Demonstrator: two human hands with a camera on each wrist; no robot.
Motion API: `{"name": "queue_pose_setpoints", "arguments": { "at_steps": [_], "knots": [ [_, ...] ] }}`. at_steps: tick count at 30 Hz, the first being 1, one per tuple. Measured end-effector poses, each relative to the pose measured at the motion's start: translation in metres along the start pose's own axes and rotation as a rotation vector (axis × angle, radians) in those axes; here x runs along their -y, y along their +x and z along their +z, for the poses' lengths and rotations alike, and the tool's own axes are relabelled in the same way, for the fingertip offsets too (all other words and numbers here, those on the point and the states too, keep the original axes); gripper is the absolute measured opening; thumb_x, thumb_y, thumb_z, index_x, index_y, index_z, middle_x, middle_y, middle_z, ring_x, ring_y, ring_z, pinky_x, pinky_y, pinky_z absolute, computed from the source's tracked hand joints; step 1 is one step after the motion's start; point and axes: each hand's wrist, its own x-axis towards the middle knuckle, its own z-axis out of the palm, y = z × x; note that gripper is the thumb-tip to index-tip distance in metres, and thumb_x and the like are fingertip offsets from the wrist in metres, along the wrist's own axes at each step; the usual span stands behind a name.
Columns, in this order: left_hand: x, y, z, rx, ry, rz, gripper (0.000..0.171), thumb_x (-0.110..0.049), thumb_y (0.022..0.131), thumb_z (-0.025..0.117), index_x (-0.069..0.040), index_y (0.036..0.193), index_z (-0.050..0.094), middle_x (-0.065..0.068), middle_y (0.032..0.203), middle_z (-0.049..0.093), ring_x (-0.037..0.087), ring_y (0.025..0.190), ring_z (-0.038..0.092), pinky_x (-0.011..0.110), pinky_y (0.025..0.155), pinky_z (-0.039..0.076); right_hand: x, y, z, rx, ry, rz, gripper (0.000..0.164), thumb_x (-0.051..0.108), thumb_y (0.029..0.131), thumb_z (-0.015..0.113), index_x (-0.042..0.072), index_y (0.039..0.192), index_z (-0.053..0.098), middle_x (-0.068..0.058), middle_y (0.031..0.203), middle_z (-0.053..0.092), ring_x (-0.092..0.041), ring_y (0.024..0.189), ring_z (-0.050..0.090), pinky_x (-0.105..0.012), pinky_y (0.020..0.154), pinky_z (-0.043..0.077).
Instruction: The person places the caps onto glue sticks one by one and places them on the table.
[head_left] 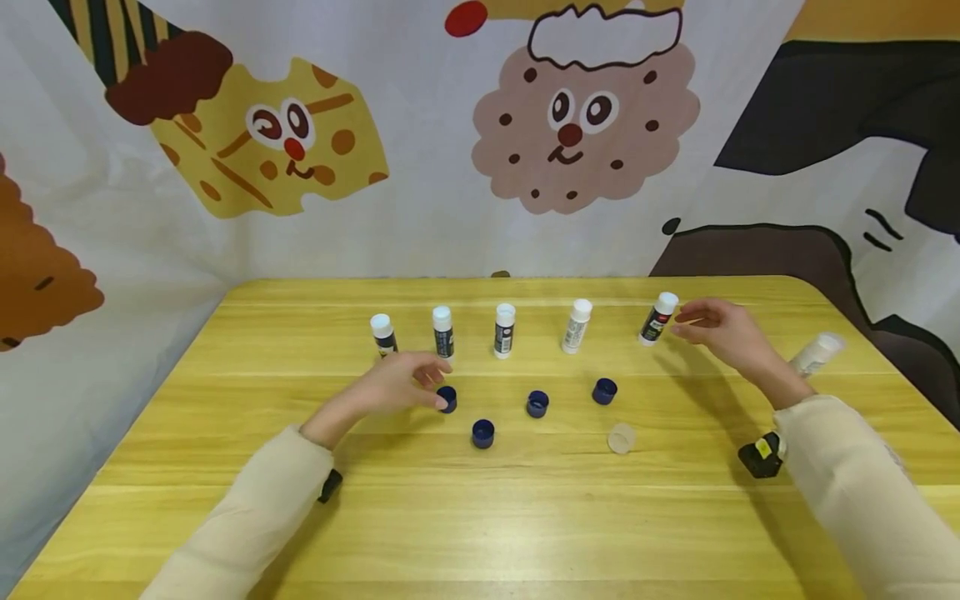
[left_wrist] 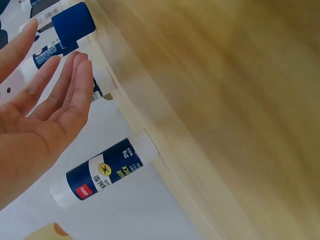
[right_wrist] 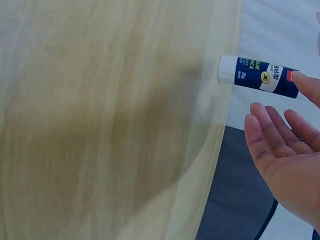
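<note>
My left hand (head_left: 401, 385) hovers over the table with thumb and fingers apart. Its thumb tip is beside a dark blue cap (head_left: 447, 400); whether they touch I cannot tell. In the left wrist view the fingers are spread near the blue cap (left_wrist: 73, 24), and a glue stick (left_wrist: 105, 170) stands past the hand. My right hand (head_left: 723, 333) has loosely bent fingers beside the rightmost glue stick (head_left: 658, 319) of the row. In the right wrist view the palm shows nothing held, and the thumb tip appears at the end of that glue stick (right_wrist: 260, 76).
Upright glue sticks line the back, among them a middle one (head_left: 505, 331) and another (head_left: 577, 326). More blue caps (head_left: 483, 433) lie in front, with a translucent round cap (head_left: 621, 438). A translucent container (head_left: 817, 354) stands behind the right wrist. A patterned cloth (head_left: 420, 233) hangs behind the table (head_left: 480, 525).
</note>
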Motion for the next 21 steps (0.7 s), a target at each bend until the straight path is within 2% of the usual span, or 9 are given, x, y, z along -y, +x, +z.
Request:
{"name": "queue_pose_setpoints", "arguments": {
  "at_steps": [8,15,21],
  "knots": [
    [-0.0006,0.0082,0.0026,0.047,0.027,-0.001,0.038,-0.01,0.075,0.075,-0.002,0.109,0.059,0.008,0.101,0.061,0.024,0.091,0.059,0.033,0.079,0.048,-0.0008,0.0057,0.0055,0.013,0.017,-0.018,0.045,0.022,0.089,0.061,-0.009,0.12,0.048,-0.028,0.115,0.053,0.011,0.077,0.051,-0.021,0.069,0.047],
    [0.0018,0.0101,0.0059,0.042,0.091,0.012,0.027,-0.009,0.074,0.076,-0.007,0.096,0.061,0.003,0.093,0.062,0.02,0.085,0.059,0.032,0.077,0.048,-0.0013,0.0086,0.008,0.008,0.005,-0.021,0.044,0.023,0.089,0.061,-0.008,0.118,0.05,-0.026,0.113,0.055,0.009,0.077,0.052,-0.026,0.068,0.049],
    [-0.0013,0.0081,0.0034,0.026,0.092,0.001,0.025,-0.01,0.074,0.076,-0.009,0.096,0.062,0.002,0.093,0.062,0.019,0.085,0.058,0.034,0.078,0.047,0.004,0.0079,0.0084,0.013,0.001,-0.008,0.043,0.024,0.09,0.06,-0.008,0.117,0.049,-0.027,0.112,0.055,0.01,0.077,0.051,-0.028,0.069,0.049]
  ]
}}
